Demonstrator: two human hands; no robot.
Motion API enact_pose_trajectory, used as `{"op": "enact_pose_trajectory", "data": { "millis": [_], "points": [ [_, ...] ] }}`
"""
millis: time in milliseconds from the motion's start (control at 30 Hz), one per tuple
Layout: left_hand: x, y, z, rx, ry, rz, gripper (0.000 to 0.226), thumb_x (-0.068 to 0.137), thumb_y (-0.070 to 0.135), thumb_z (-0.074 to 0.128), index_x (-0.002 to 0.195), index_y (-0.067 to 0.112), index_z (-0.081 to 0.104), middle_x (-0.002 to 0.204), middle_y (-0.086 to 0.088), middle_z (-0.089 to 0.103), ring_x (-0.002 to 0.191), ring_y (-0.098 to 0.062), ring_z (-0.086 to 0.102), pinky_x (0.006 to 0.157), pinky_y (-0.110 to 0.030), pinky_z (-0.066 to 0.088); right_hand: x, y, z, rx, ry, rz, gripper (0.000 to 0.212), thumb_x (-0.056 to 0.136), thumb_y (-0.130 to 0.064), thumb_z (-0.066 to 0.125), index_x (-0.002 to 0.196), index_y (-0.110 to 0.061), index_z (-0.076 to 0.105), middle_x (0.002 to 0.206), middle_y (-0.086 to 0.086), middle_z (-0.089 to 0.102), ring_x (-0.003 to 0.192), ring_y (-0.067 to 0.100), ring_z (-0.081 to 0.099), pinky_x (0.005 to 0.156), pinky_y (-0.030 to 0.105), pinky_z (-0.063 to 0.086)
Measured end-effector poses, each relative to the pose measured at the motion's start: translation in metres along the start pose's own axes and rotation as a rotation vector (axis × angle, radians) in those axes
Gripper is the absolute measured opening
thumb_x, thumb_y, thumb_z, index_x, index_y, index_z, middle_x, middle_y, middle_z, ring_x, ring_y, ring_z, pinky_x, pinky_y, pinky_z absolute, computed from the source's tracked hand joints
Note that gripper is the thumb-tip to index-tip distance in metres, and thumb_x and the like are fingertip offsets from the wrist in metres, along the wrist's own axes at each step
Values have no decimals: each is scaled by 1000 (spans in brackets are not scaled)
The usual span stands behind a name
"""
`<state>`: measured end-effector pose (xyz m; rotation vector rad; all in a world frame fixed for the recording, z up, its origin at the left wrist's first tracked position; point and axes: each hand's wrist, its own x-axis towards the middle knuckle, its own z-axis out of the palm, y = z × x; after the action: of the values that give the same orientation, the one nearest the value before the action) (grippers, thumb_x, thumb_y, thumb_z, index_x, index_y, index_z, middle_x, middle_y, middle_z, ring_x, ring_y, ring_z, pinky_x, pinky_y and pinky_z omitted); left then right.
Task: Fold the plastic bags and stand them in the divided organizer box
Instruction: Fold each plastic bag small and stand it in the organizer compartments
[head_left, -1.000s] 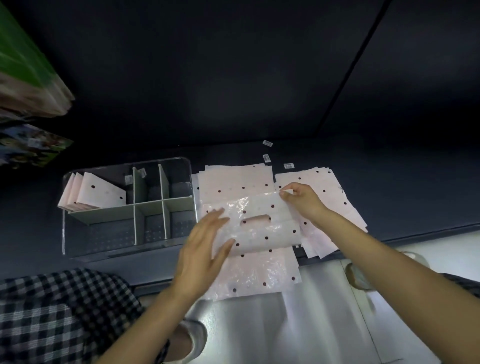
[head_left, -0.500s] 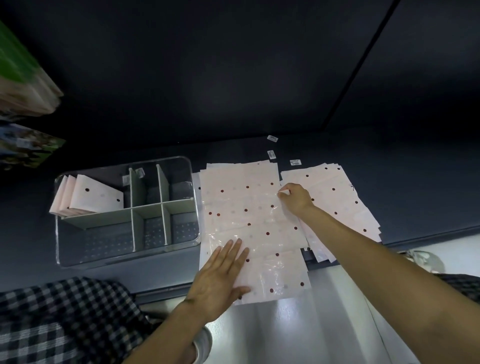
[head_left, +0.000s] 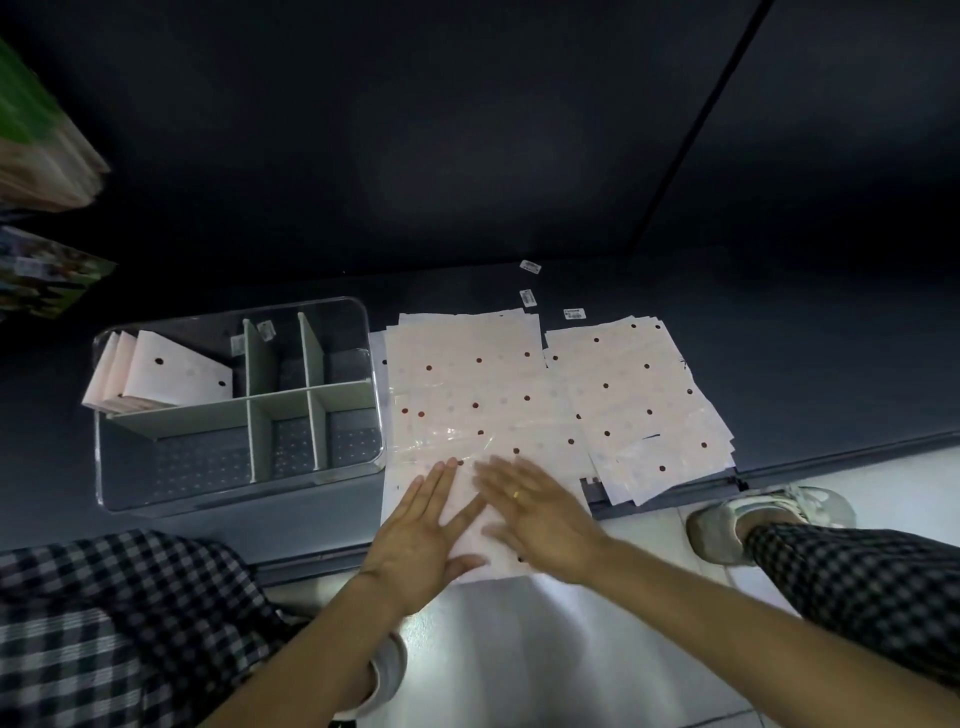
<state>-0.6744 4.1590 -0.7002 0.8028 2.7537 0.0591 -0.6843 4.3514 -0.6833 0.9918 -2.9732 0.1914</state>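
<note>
- The dark bench (head_left: 779, 374) carries everything.
- The clear organizer box (head_left: 239, 488) holds folded bags (head_left: 171, 374) in its far-left compartment.
- A dotted plastic bag (head_left: 467, 395) lies flat beside the box.
- The left hand (head_left: 421, 540) and right hand (head_left: 535, 514) press its near end, fingers straight.

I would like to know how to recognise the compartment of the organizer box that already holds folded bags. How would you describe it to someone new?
Find the clear organizer box on the dark surface, left of the spread-out polka-dot bags. Look at its far left compartment, where the folded bags stand leaning. It is the only compartment with anything pink in it.
</note>
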Motion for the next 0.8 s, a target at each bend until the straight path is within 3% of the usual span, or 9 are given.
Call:
{"op": "enact_pose_trajectory", "data": {
  "millis": [100,167,233,333,433,500,533,667,800],
  "points": [
    [0,-3,8,6,16,36,72,87,69,16,145,37,-12,153,-13,-21,141,-32,-18,115,-42,-18,-29,6,9,-74,-235,92,72,88,-56,50,140,-7,41,149,8,35,137,21,35,111,42,33],
    [-3,-10,12,-25,-29,42,71,87,70,13,136,40,-30,145,-8,-38,135,-26,-35,113,-38,-21,-45,26,9,-70,-326,135,78,93,-59,29,149,-9,8,157,5,1,145,21,1,119,38,3],
    [-10,-17,12,-18,-52,46,72,85,71,8,136,39,-31,145,-8,-39,137,-25,-33,114,-35,-19,-60,46,6,-84,-381,147,78,90,-63,11,147,-14,-12,154,-1,-20,143,17,-18,116,31,-15],
    [-29,-34,9,-13,-67,8,74,80,71,3,138,37,-27,146,-9,-36,138,-26,-30,113,-34,-18,-78,66,0,-128,-425,183,76,92,-63,9,146,-15,-15,154,-1,-21,142,14,-21,115,29,-18],
    [-40,-44,8,-15,-89,-27,76,80,70,4,140,34,-24,148,-6,-34,139,-22,-29,113,-30,-19,-69,62,-10,-113,-322,210,69,97,-53,29,148,-9,19,158,3,5,146,19,4,120,36,-3],
    [-38,-43,6,-36,-63,-15,83,77,72,0,147,29,-10,151,-2,-28,139,-20,-27,113,-30,-19,-53,54,-19,-59,-66,182,48,86,-37,64,120,-4,61,139,11,50,128,27,49,110,46,33],
    [-35,-40,5,-53,-42,-7,86,77,71,-1,150,26,0,153,-1,-23,141,-19,-23,114,-31,-18,-45,50,-19,-31,44,167,39,77,-29,76,106,-4,69,123,11,63,112,27,61,97,47,47],
    [-30,-33,6,-132,-21,-8,92,77,71,3,150,18,17,157,4,-8,143,-13,-14,114,-28,-17,-19,35,-8,88,102,136,27,64,-16,86,86,-10,72,96,5,71,84,21,69,68,30,58],
    [-28,-32,5,-225,14,-39,101,73,77,-3,146,16,30,158,4,9,146,-12,5,115,-26,-9,-7,37,8,65,91,107,18,67,-14,84,78,-11,70,84,1,68,73,21,65,58,24,55]
  ]
}}
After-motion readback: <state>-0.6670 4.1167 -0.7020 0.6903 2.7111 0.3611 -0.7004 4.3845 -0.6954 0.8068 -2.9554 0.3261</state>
